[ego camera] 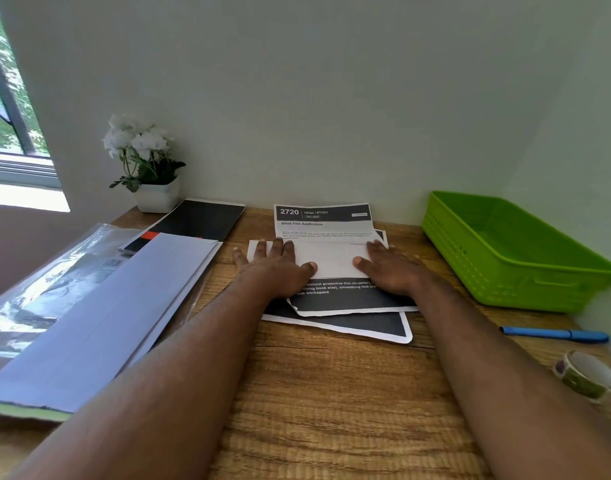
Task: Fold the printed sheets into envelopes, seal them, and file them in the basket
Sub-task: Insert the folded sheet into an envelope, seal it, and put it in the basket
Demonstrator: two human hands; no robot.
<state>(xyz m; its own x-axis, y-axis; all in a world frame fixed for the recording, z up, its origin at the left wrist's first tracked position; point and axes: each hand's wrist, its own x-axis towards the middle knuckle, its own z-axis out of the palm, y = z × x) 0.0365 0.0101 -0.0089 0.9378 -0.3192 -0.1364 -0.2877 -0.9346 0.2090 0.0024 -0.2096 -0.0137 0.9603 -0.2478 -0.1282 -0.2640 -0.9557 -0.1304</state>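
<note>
A printed sheet [323,225] headed "2720" lies at the middle of the wooden desk, its near part folded up so a white flap [333,259] covers its centre. My left hand [274,268] lies flat on the flap's left end, and my right hand [392,268] flat on its right end, both pressing down with fingers spread. More printed sheets [366,325] lie underneath, dark edges showing. A stack of white envelopes [99,320] lies at the left. The green basket [504,258] stands empty at the right.
A blue pen [555,334] and a roll of patterned tape [588,375] lie near the right edge. A black notebook [200,220] and a potted white flower [148,164] sit at the back left. Clear plastic wrap [37,271] lies under the envelopes. The wall is close behind.
</note>
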